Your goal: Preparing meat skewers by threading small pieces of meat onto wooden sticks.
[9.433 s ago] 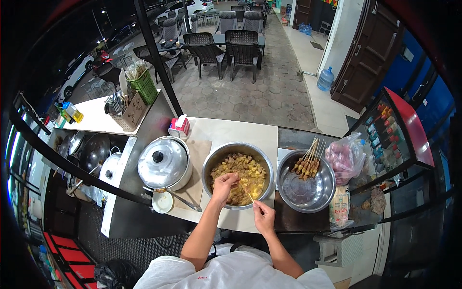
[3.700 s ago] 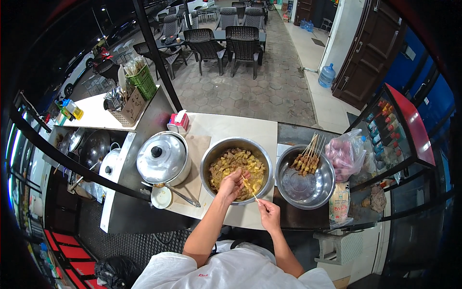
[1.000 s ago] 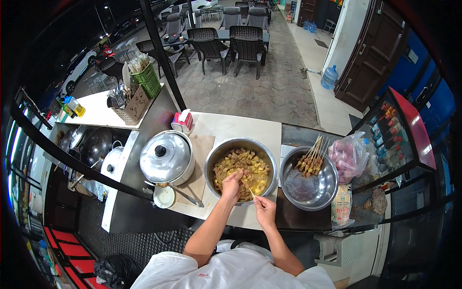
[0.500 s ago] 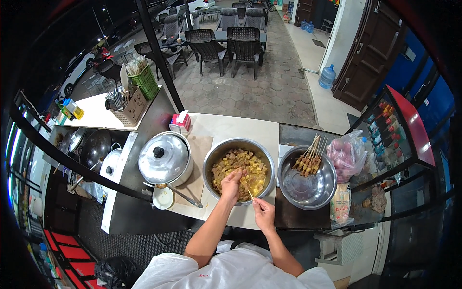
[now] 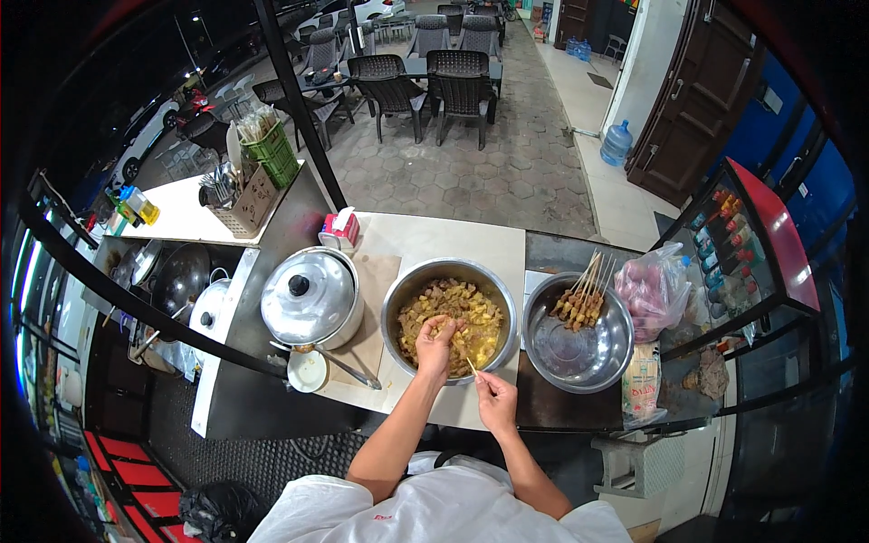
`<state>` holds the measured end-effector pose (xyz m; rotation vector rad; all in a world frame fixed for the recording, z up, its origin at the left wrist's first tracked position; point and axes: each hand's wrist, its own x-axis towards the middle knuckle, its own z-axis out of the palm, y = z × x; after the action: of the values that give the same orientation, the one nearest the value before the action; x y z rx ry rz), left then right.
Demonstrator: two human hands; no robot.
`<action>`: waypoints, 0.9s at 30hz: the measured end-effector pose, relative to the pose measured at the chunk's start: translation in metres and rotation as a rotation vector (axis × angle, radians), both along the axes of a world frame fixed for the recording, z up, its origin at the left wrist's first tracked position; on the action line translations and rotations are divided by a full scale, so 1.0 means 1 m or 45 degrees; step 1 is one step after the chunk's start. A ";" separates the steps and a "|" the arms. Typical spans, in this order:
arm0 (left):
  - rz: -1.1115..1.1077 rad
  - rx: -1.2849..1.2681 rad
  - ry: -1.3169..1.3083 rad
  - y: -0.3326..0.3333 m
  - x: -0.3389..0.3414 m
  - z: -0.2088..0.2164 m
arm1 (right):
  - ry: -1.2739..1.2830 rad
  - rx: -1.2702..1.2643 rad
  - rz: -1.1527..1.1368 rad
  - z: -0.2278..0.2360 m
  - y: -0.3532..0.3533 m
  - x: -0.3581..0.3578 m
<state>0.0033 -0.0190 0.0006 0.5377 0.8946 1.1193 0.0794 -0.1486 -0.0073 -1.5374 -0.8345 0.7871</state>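
A steel bowl on the counter holds chunks of yellow marinated meat in a yellowish liquid. My left hand is over the bowl's near half with its fingers drawn together; what they pinch blends with the meat behind. At the bowl's near rim, my right hand grips a thin wooden skewer, which points up and left over the bowl toward my left hand. To the right, a second steel bowl holds several finished meat skewers, their sticks leaning on the far rim.
A lidded aluminium pot, a small white dish and a ladle sit at left. A tissue pack is behind. A pink-filled plastic bag, a packet of sticks and a glass display case stand at right.
My left hand has shifted very slightly, its fingers curling a little differently. The right hand and the skewer stay almost where they were.
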 end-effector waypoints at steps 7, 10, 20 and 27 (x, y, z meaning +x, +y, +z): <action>0.001 -0.001 0.022 -0.001 0.002 0.000 | 0.031 0.002 -0.014 0.007 -0.001 0.000; 0.000 0.022 0.027 -0.002 0.003 -0.002 | 0.036 0.007 -0.018 0.004 -0.002 0.001; -0.096 -0.024 -0.028 -0.002 -0.001 0.004 | 0.059 0.011 -0.013 0.004 -0.003 0.001; -0.131 -0.307 -0.067 0.004 -0.008 0.016 | -0.009 0.027 0.005 0.004 -0.004 0.000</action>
<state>-0.0043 -0.0146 0.0161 0.3497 0.9305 0.9134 0.0795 -0.1530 -0.0034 -1.5208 -0.8487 0.7741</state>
